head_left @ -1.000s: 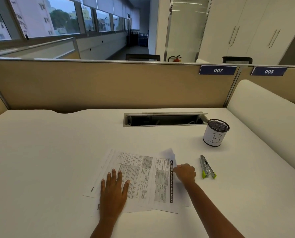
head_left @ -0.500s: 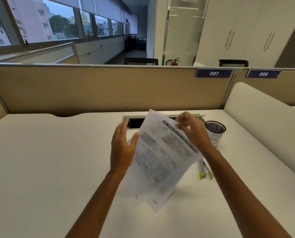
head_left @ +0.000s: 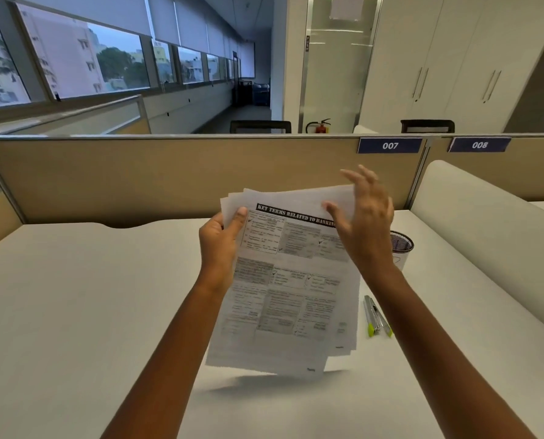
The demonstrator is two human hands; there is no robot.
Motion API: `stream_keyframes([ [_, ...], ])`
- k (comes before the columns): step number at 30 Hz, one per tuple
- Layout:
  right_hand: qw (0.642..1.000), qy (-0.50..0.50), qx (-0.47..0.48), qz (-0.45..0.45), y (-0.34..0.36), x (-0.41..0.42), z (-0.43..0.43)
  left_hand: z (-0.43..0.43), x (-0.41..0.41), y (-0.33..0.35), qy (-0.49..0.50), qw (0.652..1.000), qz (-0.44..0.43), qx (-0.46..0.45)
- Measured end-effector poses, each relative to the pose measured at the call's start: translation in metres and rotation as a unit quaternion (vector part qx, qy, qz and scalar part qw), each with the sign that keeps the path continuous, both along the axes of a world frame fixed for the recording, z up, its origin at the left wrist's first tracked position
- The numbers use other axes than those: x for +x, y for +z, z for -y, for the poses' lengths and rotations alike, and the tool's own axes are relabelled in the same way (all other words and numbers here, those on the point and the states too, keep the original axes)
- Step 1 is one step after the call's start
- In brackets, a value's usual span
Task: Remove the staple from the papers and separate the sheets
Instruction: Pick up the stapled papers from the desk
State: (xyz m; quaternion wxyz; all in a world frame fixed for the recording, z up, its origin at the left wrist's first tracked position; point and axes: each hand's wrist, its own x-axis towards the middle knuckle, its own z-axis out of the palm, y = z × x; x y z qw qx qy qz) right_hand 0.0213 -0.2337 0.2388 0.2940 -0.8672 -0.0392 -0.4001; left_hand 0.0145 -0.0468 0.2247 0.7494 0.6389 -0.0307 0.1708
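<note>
No staple can be made out on the papers [head_left: 291,280], held up above the table [head_left: 74,312]. The left hand [head_left: 221,245] pinches their 10 o'clock corner, fingers closed; the right hand [head_left: 364,223], fingers spread open and blurred, covers the 2 o'clock corner and half hides the mesh cup [head_left: 402,248]. Table lies bare toward 9 o'clock.

Two bare forearms, left hand [head_left: 220,245] and right hand [head_left: 364,221] (no sleeves, rings, watch)

A sheaf of printed papers [head_left: 291,280] is held upright above the desk, top edges fanned apart, the front sheet headed "KEY TERMS RELATED TO BANKING" over blurred text boxes.
</note>
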Motion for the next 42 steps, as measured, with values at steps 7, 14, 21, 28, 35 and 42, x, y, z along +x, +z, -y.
stream_keyframes([
  [7,0.909,0.124,0.333,-0.216,-0.018,-0.004,0.010,-0.009,0.000,-0.004,-0.025,0.997,-0.037,-0.068],
  [14,0.873,0.210,0.404,-0.175,-0.014,-0.012,0.016,-0.022,0.008,-0.011,-0.055,0.989,-0.102,-0.093],
  [21,0.946,0.170,0.274,-0.037,-0.008,-0.019,0.002,-0.017,0.012,-0.016,-0.008,0.976,-0.182,-0.118],
  [28,0.955,0.220,-0.060,0.189,-0.032,-0.034,-0.018,-0.030,0.022,-0.001,-0.157,0.924,-0.255,-0.239],
  [35,0.899,0.247,-0.319,0.170,-0.090,-0.039,-0.017,-0.038,0.028,-0.012,-0.025,0.962,-0.255,-0.090],
  [42,0.936,0.231,-0.263,-0.022,-0.122,-0.032,0.010,-0.029,0.023,-0.030,0.013,0.976,-0.196,-0.094],
])
